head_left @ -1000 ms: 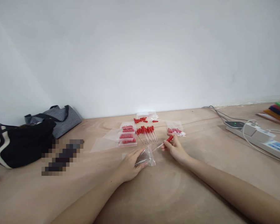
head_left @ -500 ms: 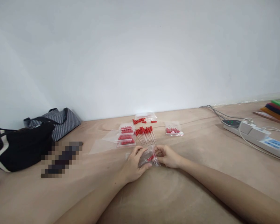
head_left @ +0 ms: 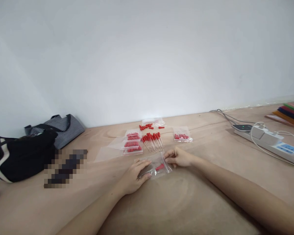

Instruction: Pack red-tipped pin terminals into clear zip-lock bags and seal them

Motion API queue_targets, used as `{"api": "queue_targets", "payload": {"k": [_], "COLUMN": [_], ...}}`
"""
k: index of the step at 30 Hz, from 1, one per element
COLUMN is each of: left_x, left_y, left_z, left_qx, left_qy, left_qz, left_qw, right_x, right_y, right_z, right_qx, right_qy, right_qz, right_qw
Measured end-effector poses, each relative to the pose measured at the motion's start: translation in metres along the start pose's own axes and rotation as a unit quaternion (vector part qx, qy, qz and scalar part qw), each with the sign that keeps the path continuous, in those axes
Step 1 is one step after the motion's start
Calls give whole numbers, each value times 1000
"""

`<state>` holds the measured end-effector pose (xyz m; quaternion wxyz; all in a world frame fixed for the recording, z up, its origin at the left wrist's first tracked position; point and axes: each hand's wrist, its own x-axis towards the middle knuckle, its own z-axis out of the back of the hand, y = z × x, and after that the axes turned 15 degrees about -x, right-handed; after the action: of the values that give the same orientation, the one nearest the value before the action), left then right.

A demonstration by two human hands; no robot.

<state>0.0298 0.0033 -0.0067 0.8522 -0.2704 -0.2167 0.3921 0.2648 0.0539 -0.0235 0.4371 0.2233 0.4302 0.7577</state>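
Observation:
A clear zip bag (head_left: 154,165) with a red piece (head_left: 159,167) inside lies on the table between my hands. My left hand (head_left: 136,174) rests on the bag's left end, fingers apart. At the zip edge on the right, my right hand (head_left: 177,157) pinches the bag. Just beyond are red-tipped sticks (head_left: 153,141) fanned on the table. Filled bags of red pieces (head_left: 132,144) lie overlapping to their left, and one bag of red-tipped sticks (head_left: 182,135) lies to their right. Loose red pieces (head_left: 146,126) sit farther back, near another clear bag (head_left: 154,120).
A striped bag (head_left: 67,129) and a black bag (head_left: 31,156) stand at the left, near a pixelated dark object (head_left: 65,168). On the right are a white power strip (head_left: 271,143) with cables, a small black device (head_left: 242,127) and stacked coloured packs (head_left: 289,114).
My left hand has slid left along the bag, and my right hand has moved slightly right and up. The bag is now flatter, and the red piece inside shows more clearly.

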Motion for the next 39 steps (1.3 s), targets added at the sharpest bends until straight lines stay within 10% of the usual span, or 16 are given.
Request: {"api": "queue_targets", "payload": {"k": [7, 19, 29, 39], "left_x": [0, -1, -1, 1], "left_y": [3, 3, 3, 0], "left_z": [0, 1, 1, 1], "left_qx": [-7, -26, -25, -11], "left_qy": [-8, 0, -1, 6], "left_qz": [3, 8, 11, 16], "left_qw": [1000, 1000, 1000, 1000], "right_x": [64, 113, 104, 8], "right_y": [3, 10, 5, -9], "right_z": [37, 25, 32, 20], "right_qx": [-100, -119, -28, 91], "right_qy": [-235, -186, -170, -276], "right_qz": [-164, -271, -237, -63], "right_qw": [953, 937, 956, 955]}}
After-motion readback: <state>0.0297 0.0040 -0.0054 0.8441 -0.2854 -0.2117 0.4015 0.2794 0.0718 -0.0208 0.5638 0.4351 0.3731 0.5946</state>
